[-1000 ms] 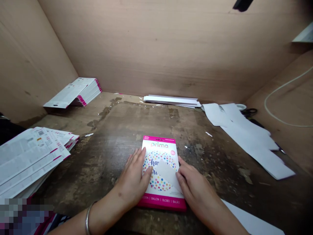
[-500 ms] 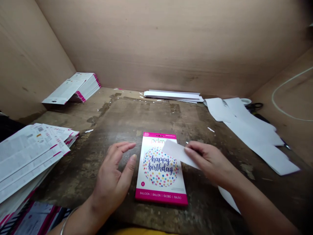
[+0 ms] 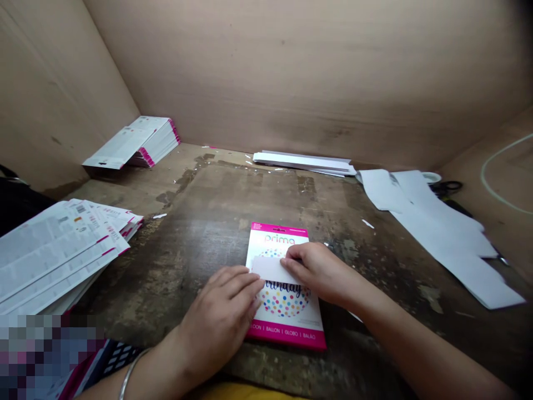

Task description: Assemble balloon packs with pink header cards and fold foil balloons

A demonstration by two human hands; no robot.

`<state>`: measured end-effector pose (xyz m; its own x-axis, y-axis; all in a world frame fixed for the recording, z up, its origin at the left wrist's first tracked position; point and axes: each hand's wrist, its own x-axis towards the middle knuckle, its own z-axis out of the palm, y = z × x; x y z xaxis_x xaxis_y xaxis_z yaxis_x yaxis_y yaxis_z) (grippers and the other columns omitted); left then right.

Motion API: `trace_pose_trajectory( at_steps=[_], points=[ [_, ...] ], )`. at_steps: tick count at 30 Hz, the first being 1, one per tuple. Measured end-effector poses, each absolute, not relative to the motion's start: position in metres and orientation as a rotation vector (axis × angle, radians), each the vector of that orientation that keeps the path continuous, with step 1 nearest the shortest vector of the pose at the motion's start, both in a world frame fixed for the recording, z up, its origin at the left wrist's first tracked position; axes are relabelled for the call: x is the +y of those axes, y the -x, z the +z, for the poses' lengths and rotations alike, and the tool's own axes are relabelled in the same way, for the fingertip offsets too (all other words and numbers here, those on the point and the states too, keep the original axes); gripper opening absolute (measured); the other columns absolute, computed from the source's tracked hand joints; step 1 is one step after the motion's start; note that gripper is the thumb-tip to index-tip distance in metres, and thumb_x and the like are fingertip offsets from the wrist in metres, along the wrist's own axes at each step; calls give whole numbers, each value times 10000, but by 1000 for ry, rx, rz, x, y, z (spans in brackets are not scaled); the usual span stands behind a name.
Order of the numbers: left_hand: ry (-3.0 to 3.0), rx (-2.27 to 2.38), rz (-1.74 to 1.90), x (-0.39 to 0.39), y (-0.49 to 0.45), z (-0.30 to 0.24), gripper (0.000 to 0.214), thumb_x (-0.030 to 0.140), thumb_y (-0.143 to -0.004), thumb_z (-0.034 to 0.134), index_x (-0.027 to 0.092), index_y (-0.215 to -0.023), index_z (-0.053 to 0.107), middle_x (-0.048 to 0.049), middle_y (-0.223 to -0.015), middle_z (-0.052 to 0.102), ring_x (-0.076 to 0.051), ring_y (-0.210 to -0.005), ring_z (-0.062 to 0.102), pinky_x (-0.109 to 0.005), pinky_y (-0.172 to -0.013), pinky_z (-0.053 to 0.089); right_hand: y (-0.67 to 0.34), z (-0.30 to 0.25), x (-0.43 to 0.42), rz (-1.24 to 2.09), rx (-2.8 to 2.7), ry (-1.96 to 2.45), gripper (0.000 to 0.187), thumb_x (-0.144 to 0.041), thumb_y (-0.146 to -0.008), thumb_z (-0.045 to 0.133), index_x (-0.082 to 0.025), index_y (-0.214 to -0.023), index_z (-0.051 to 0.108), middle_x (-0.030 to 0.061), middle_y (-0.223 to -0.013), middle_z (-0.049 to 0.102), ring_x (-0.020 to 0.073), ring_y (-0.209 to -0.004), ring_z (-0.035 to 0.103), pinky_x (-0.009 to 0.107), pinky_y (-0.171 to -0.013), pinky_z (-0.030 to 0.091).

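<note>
A white card with a magenta border, printed "prima" (image 3: 287, 328), lies flat on the worn wooden table (image 3: 179, 261), showing a polka-dot balloon design. Across its middle lies a white paper strip (image 3: 268, 269), which hides part of the printed lettering. My right hand (image 3: 320, 272) presses on the strip's right end, fingertips on the paper. My left hand (image 3: 219, 314) lies flat over the card's lower left, with its fingers together and close to the strip's lower edge. A bangle circles my left wrist (image 3: 131, 375).
A pile of printed white-and-magenta cards (image 3: 54, 250) lies at the left, with another stack (image 3: 141, 144) against the far corner. White strips (image 3: 306, 163) lie along the back. Loose white sheets (image 3: 433, 222), black-handled scissors (image 3: 446, 189) and a tape roll (image 3: 431, 177) lie to the right.
The white strip has moved from the card's upper right down onto its middle, with my right hand on it. My left hand has moved onto the card.
</note>
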<state>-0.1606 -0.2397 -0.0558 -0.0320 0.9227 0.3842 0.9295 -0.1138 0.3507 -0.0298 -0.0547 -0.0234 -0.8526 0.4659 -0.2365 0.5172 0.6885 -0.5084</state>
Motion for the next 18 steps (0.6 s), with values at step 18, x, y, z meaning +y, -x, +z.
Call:
trace_pose_trajectory(
  at_steps=[18],
  points=[
    [2279, -2174, -614, -232, 148, -77, 342, 255, -906, 434, 162, -1204, 572, -99, -1241, 598, -248, -1170, 528, -477, -1052, 350, 16, -36, -83, -148, 3132, -726, 277, -142, -827, 536, -115, -1093, 607, 176, -1198, 571, 316, -1095, 513, 435, -902, 424]
  ],
)
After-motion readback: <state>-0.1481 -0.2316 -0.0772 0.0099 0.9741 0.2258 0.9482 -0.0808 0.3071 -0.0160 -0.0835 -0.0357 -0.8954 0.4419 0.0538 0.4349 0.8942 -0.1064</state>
